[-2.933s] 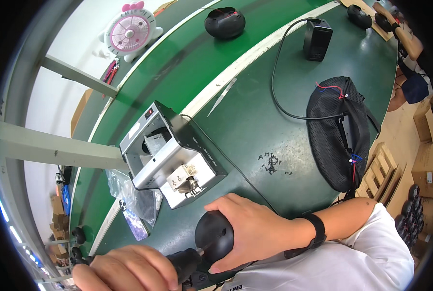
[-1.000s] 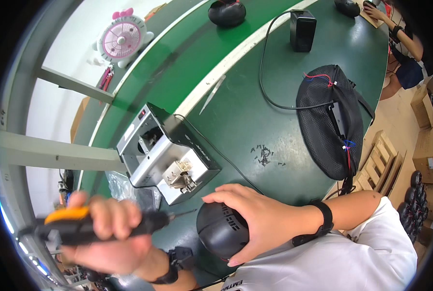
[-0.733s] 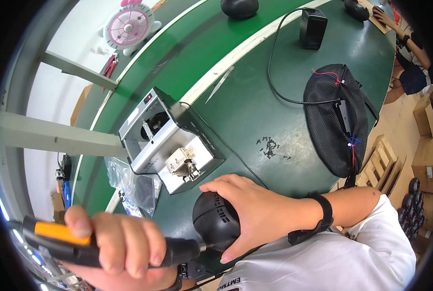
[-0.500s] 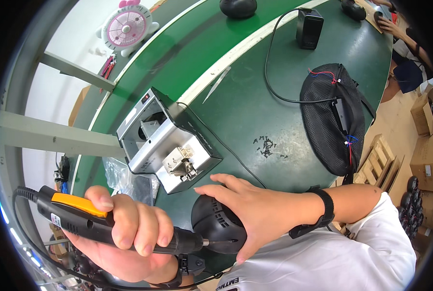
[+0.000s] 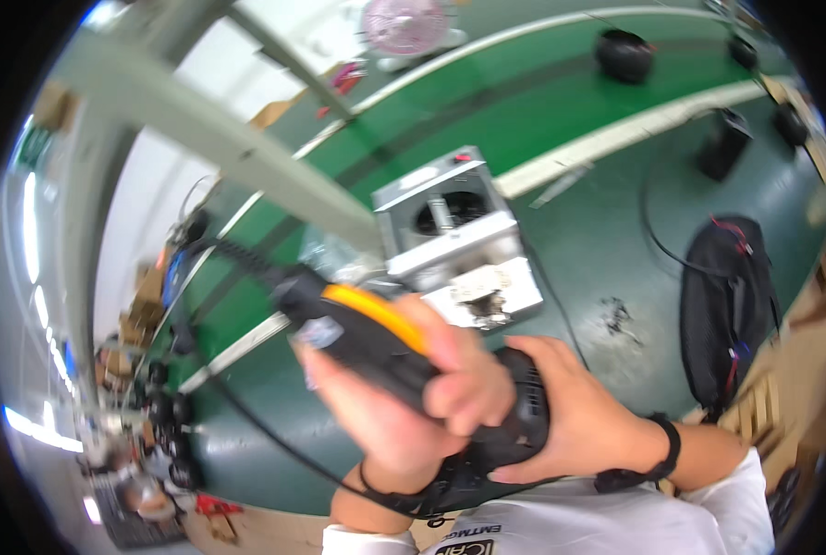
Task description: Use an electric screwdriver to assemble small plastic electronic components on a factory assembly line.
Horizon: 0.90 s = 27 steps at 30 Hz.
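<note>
My left hand [image 5: 413, 398] is wrapped round a black electric screwdriver [image 5: 357, 338] with an orange lever, and its cable trails from the back end. My right hand [image 5: 579, 416] grips a rounded black plastic housing [image 5: 526, 398] with slots in its surface, fingers over the far side and thumb on the near side. The screwdriver's front end points at the housing. Its tip is hidden behind my left fingers and smeared by motion, so I cannot tell whether it touches. Just beyond the hands stands a silver-and-black screw feeder [image 5: 454, 245].
Small dark screws [image 5: 621, 319] lie scattered on the green table [image 5: 607, 240]. To the right is a black mesh bag [image 5: 722, 314] with coloured wires. A black box-shaped device [image 5: 725, 146], a round black housing [image 5: 624, 55] and a pink fan [image 5: 405, 23] stand farther back. A metal post [image 5: 237, 139] rises at left.
The view has swung left, so the table things sit farther right in it. The screwdriver is now tilted more steeply and nearer the housing. Both hands keep their holds.
</note>
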### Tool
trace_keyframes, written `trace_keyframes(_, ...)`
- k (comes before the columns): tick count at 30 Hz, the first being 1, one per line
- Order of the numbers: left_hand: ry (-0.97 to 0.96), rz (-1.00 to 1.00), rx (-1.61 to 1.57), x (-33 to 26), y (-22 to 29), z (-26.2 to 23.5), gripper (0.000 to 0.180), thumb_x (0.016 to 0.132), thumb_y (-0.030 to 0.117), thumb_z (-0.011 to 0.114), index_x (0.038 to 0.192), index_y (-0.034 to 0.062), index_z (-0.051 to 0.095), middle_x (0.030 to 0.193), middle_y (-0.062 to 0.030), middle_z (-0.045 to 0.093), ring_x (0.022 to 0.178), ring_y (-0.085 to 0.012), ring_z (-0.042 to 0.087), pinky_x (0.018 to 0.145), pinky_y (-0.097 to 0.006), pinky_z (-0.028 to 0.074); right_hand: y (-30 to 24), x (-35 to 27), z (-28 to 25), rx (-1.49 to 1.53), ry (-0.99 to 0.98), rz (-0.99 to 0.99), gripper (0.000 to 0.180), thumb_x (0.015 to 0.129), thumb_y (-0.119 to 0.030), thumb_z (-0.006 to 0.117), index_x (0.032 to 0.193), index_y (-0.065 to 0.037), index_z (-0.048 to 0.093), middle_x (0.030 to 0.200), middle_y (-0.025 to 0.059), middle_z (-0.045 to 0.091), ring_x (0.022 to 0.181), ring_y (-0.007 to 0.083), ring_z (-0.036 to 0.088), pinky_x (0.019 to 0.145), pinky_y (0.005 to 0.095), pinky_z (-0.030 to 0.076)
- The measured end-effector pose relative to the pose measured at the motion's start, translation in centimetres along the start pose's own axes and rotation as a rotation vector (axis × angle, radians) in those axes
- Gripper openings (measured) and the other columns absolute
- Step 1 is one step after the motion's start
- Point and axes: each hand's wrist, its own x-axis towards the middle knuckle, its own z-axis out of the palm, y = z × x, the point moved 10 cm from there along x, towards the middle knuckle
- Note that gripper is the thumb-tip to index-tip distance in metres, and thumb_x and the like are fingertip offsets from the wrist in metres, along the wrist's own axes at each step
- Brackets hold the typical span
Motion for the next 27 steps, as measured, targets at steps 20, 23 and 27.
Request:
trace_keyframes(20, -0.212, 0.42, 0.342, 4.2, 8.0, 3.2, 0.071, 0.095, 0.076, 0.034, 0.091, 0.0079, 0.051, 0.057, 0.0009, 0.05, 0.04, -0.013, 0.044, 0.044, -0.03, 0.04, -1.0, -1.6, -1.2, -0.043, -0.119, -0.146, 0.1, 0.072, -0.043, 0.086, 0.152, -0.008, 0.035, 0.148, 0.0296, 0.037, 0.139, 0.0457, 0.039, 0.112, 0.0478, 0.039)
trace_keyframes(23, 0.047, 0.323, 0.423, 7.2, 4.8, -0.1, 0.089, 0.087, 0.088, 0.026, 0.09, 0.0038, 0.056, 0.056, -0.0021, 0.048, 0.044, -0.0158, 0.044, 0.047, -0.03, 0.04, -0.8, -1.9, -1.2, -0.016, -0.059, -0.153, 0.094, 0.071, -0.042, 0.087, 0.148, -0.013, 0.042, 0.149, 0.0292, 0.037, 0.14, 0.0466, 0.039, 0.108, 0.0494, 0.043)
trace_keyframes(27, 0.053, 0.275, 0.522, 8.1, 3.6, -0.5, 0.092, 0.087, 0.088, 0.028, 0.094, 0.0009, 0.058, 0.057, -0.003, 0.047, 0.047, -0.0165, 0.044, 0.047, -0.029, 0.038, -0.8, -2.4, -1.2, -0.01, -0.02, -0.156, 0.092, 0.068, -0.041, 0.089, 0.144, -0.012, 0.046, 0.149, 0.0278, 0.038, 0.139, 0.0449, 0.04, 0.106, 0.0478, 0.046)
